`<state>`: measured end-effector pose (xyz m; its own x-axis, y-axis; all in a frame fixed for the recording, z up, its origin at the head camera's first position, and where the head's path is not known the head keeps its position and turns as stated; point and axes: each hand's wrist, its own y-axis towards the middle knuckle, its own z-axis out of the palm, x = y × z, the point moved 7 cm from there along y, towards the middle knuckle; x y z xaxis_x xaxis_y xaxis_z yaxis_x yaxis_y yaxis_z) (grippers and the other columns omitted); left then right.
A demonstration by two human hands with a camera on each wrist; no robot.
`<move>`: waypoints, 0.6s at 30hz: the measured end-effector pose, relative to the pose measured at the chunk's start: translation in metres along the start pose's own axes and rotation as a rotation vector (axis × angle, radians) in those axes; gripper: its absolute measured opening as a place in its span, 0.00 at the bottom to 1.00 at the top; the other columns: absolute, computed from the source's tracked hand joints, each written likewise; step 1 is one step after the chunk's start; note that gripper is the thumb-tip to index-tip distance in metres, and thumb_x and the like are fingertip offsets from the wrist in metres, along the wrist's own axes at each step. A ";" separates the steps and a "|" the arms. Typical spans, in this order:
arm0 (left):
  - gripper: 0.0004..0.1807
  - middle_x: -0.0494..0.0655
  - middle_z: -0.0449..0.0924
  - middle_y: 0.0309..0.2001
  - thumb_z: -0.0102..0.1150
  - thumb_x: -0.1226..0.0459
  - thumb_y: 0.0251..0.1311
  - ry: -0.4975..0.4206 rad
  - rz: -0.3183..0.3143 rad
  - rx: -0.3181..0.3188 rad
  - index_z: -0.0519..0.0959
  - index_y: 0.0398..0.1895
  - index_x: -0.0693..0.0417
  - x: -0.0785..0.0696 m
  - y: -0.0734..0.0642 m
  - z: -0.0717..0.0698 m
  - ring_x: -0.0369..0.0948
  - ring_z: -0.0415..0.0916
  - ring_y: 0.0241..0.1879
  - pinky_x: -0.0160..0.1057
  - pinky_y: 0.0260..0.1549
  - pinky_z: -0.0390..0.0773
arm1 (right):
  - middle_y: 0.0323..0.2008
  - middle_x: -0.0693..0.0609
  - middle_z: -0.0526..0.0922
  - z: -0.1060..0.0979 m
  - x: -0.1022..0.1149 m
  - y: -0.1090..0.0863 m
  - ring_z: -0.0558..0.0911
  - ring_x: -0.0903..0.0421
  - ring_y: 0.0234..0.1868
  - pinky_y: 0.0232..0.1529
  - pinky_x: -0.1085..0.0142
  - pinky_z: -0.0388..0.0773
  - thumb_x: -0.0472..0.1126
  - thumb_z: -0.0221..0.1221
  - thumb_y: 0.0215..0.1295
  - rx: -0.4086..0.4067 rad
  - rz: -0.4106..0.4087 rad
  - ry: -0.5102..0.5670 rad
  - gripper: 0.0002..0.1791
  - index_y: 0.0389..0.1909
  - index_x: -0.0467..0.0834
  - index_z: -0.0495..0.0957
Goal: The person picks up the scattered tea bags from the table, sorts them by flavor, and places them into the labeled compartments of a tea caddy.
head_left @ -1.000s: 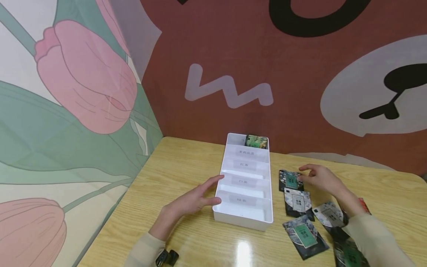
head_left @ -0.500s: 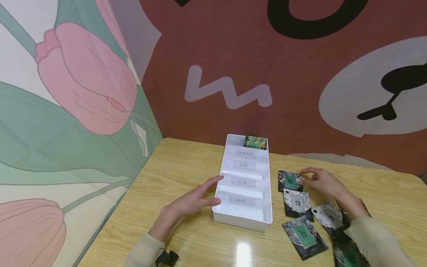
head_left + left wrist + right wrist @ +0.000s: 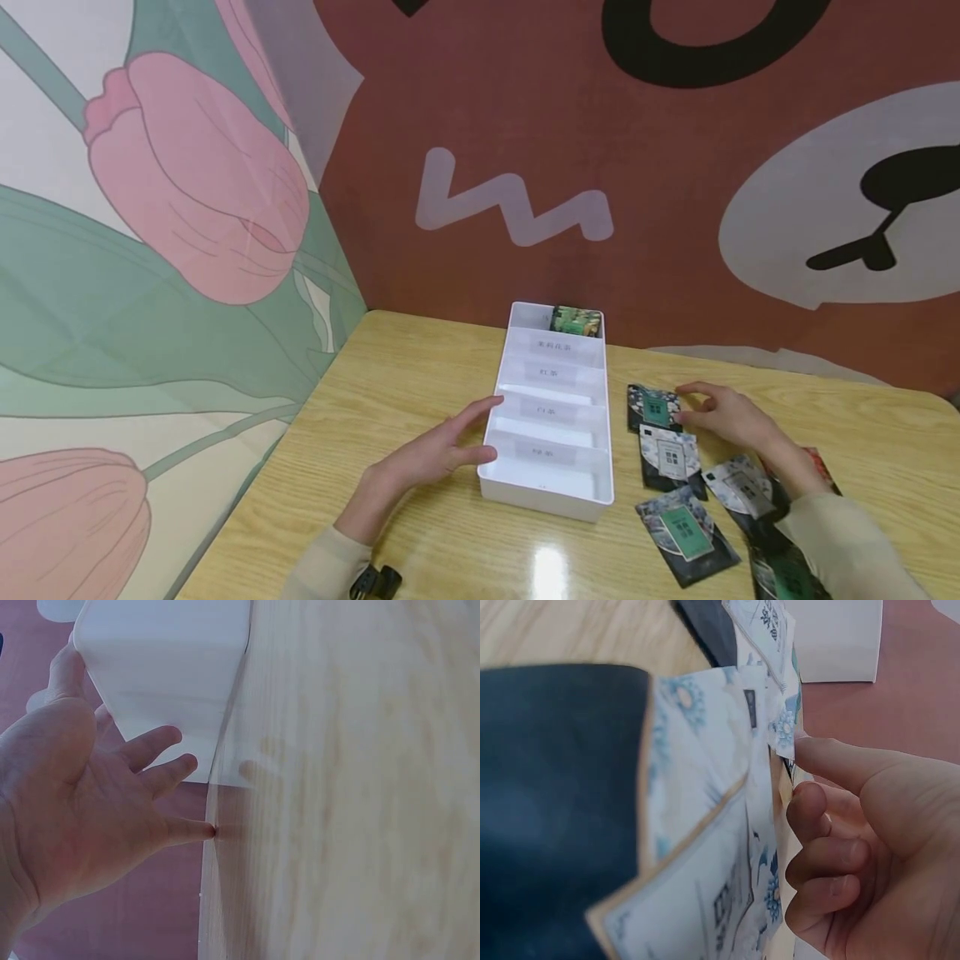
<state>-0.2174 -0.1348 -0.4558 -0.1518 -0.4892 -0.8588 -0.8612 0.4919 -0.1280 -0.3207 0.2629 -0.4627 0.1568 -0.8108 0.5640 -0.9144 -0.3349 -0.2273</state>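
Observation:
A white divided tray (image 3: 546,479) with labelled compartments stands on the table. My left hand (image 3: 423,450) is at its left side, fingers spread; in the left wrist view the thumb (image 3: 67,671) meets the tray's corner. A dark tea packet with a green label (image 3: 654,408) lies right of the tray. My right hand (image 3: 731,412) is at that packet's right edge, with a gap between thumb and index finger. In the right wrist view its other fingers (image 3: 825,862) bend loosely, and the thumb tip is by the edge of the packets.
Below lie a white-labelled tea packet (image 3: 670,457) and a green-labelled one (image 3: 686,533). Several more, including a grey-and-black packet (image 3: 738,483), lie partly under the right forearm. A green patterned packet (image 3: 576,321) is in the tray's far compartment. A printed wall (image 3: 480,275) rises behind the table.
My right hand has drawn back slightly to the right, its thumb moving from over the packet to its edge. The left hand, tray and packets look the same.

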 end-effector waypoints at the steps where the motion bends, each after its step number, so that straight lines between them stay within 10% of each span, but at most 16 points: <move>1: 0.39 0.31 0.50 0.78 0.58 0.42 0.64 -0.001 0.002 -0.001 0.49 0.75 0.15 0.000 0.000 0.000 0.39 0.49 0.77 0.53 0.74 0.55 | 0.49 0.32 0.81 0.000 0.000 0.000 0.79 0.53 0.36 0.30 0.62 0.72 0.56 0.61 0.68 -0.001 0.001 -0.007 0.38 0.69 0.34 0.66; 18: 0.39 0.32 0.48 0.78 0.57 0.44 0.65 -0.017 0.005 0.000 0.49 0.75 0.16 -0.002 0.000 0.000 0.41 0.48 0.78 0.55 0.74 0.53 | 0.53 0.26 0.78 0.000 0.002 0.004 0.82 0.41 0.45 0.36 0.54 0.79 0.56 0.62 0.67 -0.019 0.043 -0.080 0.36 0.65 0.35 0.69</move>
<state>-0.2173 -0.1337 -0.4547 -0.1481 -0.4743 -0.8678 -0.8603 0.4946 -0.1234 -0.3243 0.2599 -0.4619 0.1455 -0.8602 0.4888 -0.9277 -0.2903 -0.2347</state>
